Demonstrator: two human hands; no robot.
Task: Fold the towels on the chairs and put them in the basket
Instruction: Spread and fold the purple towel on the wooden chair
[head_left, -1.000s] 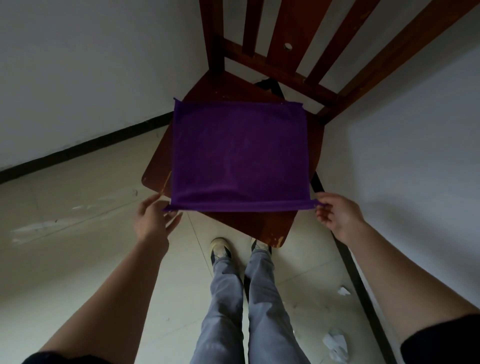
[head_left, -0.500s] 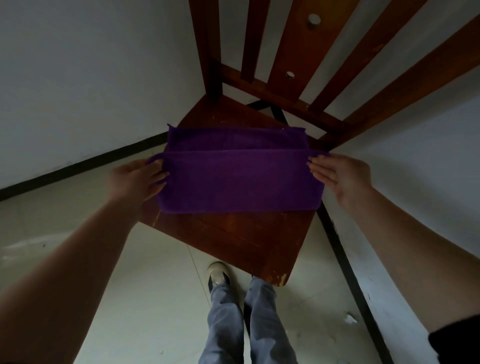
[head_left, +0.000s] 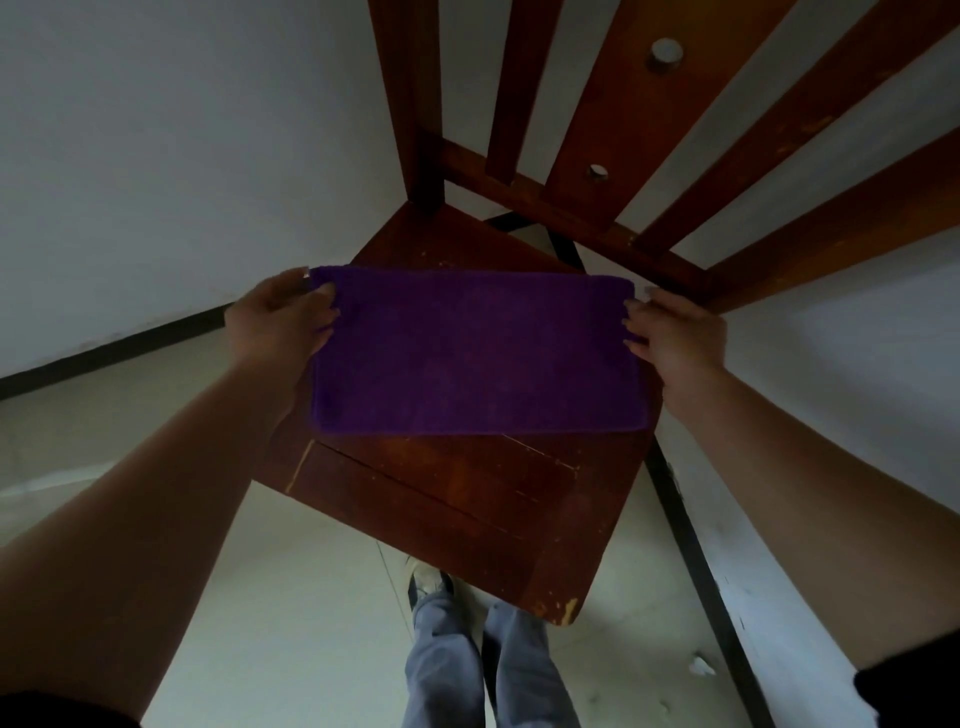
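Observation:
A purple towel (head_left: 475, 353) lies folded in half on the far part of the brown wooden chair seat (head_left: 452, 509). My left hand (head_left: 280, 319) pinches the towel's far left corner. My right hand (head_left: 672, 338) holds the far right corner, fingers curled on the edge. The fold line runs along the towel's near side. No basket is in view.
The chair's slatted back (head_left: 649, 130) rises just behind the towel. The chair stands in a corner between two white walls with dark skirting. My legs and shoes (head_left: 467, 649) stand on the pale floor under the seat's front edge. Paper scraps (head_left: 701, 665) lie at the right.
Both hands carried the towel's near edge away from me and laid it on the far edge, folding it in half. My head has come closer to the chair.

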